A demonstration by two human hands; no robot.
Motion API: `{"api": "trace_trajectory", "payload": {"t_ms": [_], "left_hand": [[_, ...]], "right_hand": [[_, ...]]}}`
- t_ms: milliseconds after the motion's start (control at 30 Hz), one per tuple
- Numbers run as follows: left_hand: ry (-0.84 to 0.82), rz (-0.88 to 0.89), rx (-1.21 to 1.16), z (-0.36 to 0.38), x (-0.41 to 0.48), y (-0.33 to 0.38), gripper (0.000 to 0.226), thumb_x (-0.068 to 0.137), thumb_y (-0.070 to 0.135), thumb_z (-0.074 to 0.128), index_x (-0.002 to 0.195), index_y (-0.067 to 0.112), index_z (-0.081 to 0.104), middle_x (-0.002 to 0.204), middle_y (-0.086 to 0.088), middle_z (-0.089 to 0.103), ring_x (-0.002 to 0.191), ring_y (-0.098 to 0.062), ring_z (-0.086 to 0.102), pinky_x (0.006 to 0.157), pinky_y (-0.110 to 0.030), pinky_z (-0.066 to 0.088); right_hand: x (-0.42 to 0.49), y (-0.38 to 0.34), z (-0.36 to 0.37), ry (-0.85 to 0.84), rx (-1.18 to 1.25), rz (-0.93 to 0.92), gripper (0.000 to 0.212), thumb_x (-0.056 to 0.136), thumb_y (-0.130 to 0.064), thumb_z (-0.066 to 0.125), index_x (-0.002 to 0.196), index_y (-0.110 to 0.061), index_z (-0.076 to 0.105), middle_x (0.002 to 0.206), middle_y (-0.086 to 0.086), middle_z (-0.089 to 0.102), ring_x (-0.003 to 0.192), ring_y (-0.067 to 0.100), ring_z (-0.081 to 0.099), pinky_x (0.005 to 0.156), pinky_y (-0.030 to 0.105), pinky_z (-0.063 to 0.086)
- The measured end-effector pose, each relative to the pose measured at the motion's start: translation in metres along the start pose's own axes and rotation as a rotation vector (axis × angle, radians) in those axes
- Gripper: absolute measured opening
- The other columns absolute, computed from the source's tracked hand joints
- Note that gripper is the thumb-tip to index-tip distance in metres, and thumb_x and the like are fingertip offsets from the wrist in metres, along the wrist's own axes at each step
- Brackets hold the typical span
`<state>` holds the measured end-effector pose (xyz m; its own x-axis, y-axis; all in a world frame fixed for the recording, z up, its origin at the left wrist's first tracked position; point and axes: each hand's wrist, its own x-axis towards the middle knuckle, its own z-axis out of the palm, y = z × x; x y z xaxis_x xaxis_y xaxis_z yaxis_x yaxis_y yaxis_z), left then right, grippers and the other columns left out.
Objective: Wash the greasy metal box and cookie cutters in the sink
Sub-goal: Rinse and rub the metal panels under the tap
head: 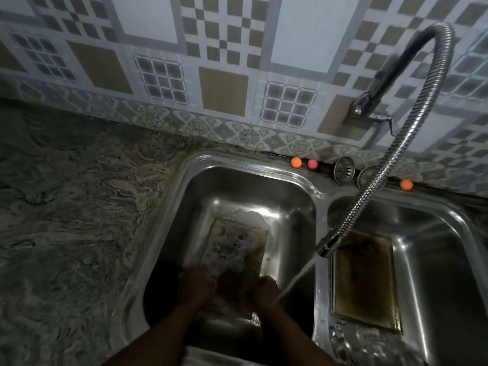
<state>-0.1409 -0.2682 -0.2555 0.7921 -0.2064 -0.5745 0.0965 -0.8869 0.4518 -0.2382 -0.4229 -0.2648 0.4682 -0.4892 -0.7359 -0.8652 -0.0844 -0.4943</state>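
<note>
A greasy metal box (pixel 237 247) covered in soap foam lies in the left sink basin (pixel 190 207). My left hand (pixel 196 285) rests on its near left end. My right hand (pixel 265 290) grips its near right edge. The scene is dim and blurred, so finger positions are hard to make out. A second brownish, greasy metal tray or lid (pixel 365 281) lies flat in the right basin (pixel 449 233). Water streams from the flexible faucet hose nozzle (pixel 327 247) down toward my right wrist. No cookie cutters are visible.
The flexible metal hose (pixel 412 128) arches from a wall tap (pixel 367 104) over the divider. Two sink strainers (pixel 344 170) and small orange and pink balls (pixel 296 162) sit on the back ledge. A marbled stone counter (pixel 66 207) extends to the left.
</note>
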Motion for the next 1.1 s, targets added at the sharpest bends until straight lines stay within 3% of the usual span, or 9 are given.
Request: {"api": "trace_trajectory", "payload": {"t_ms": [167,333,500,633,700,800,900,1000,1100], "left_hand": [[0.115,-0.022,-0.075,0.006,0.008,-0.013,0.036,0.092,0.011,0.054,0.126,0.013,0.065,0.127,-0.012,0.063,0.113,-0.028,0.061,0.096,-0.037,0.052],[0.072,-0.014,-0.101,0.000,-0.001,0.000,0.024,0.091,0.017,0.061,0.111,0.009,0.070,0.113,-0.011,0.070,0.105,-0.028,0.065,0.084,-0.031,0.051],[-0.021,0.062,-0.216,0.002,-0.019,0.022,0.021,0.079,0.007,0.067,0.098,0.010,0.075,0.099,-0.009,0.074,0.096,-0.027,0.068,0.076,-0.028,0.052],[-0.082,0.095,-0.366,0.010,-0.032,0.045,0.019,0.079,0.001,0.068,0.077,0.020,0.073,0.081,0.000,0.072,0.083,-0.021,0.068,0.066,-0.023,0.047],[-0.115,0.126,-0.412,0.015,-0.038,0.054,0.019,0.079,-0.001,0.065,0.072,0.015,0.073,0.075,0.000,0.072,0.079,-0.022,0.067,0.066,-0.025,0.048],[-0.148,0.161,-0.492,0.023,-0.040,0.062,0.010,0.075,0.003,0.068,0.085,0.006,0.072,0.086,-0.005,0.073,0.079,-0.017,0.066,0.072,-0.027,0.052],[-0.183,0.134,-0.574,0.050,-0.010,0.050,0.032,0.063,0.015,0.074,0.095,0.013,0.072,0.090,-0.006,0.075,0.084,-0.023,0.071,0.084,-0.043,0.059],[-0.189,0.139,-0.612,0.070,0.016,0.037,0.046,0.053,0.021,0.080,0.099,0.022,0.074,0.092,-0.008,0.077,0.085,-0.030,0.073,0.083,-0.054,0.058],[-0.106,0.176,-0.583,0.031,-0.028,0.053,0.042,0.071,0.006,0.081,0.111,0.015,0.071,0.114,-0.006,0.071,0.092,-0.020,0.069,0.082,-0.029,0.058]], "right_hand": [[0.012,0.019,-0.002,0.096,0.141,-0.093,0.051,0.078,-0.064,0.056,0.086,-0.014,0.061,0.078,0.005,0.070,0.069,0.019,0.069,0.059,0.033,0.057],[-0.054,-0.020,-0.037,0.132,0.477,-0.150,0.012,0.091,-0.012,0.062,0.098,-0.017,0.054,0.100,0.012,0.062,0.085,0.020,0.061,0.065,0.028,0.047],[-0.094,-0.059,-0.063,0.159,0.580,-0.335,0.020,0.086,-0.024,0.072,0.088,-0.024,0.053,0.082,-0.007,0.062,0.077,0.010,0.060,0.059,0.021,0.039],[-0.108,-0.068,-0.072,0.224,0.608,-0.454,0.024,0.083,-0.012,0.075,0.091,-0.021,0.053,0.068,-0.010,0.057,0.056,-0.004,0.057,0.054,0.011,0.042],[-0.115,-0.066,-0.075,0.264,0.574,-0.490,0.026,0.082,-0.012,0.076,0.094,-0.019,0.054,0.071,-0.011,0.057,0.060,-0.001,0.057,0.056,0.011,0.042],[-0.131,-0.059,-0.082,0.272,0.543,-0.532,0.030,0.082,-0.013,0.076,0.103,-0.014,0.054,0.086,-0.004,0.064,0.072,0.002,0.063,0.063,0.013,0.049],[-0.136,-0.046,-0.089,0.318,0.531,-0.533,0.030,0.083,-0.014,0.075,0.105,-0.018,0.056,0.094,0.001,0.066,0.084,0.013,0.066,0.070,0.022,0.053],[-0.129,-0.031,-0.098,0.343,0.567,-0.514,0.028,0.086,-0.007,0.070,0.107,-0.021,0.057,0.105,0.006,0.067,0.093,0.015,0.065,0.073,0.018,0.050],[-0.126,-0.023,-0.106,0.332,0.588,-0.516,0.032,0.092,-0.001,0.059,0.122,-0.014,0.056,0.112,0.004,0.065,0.096,0.004,0.062,0.080,0.015,0.052]]}}
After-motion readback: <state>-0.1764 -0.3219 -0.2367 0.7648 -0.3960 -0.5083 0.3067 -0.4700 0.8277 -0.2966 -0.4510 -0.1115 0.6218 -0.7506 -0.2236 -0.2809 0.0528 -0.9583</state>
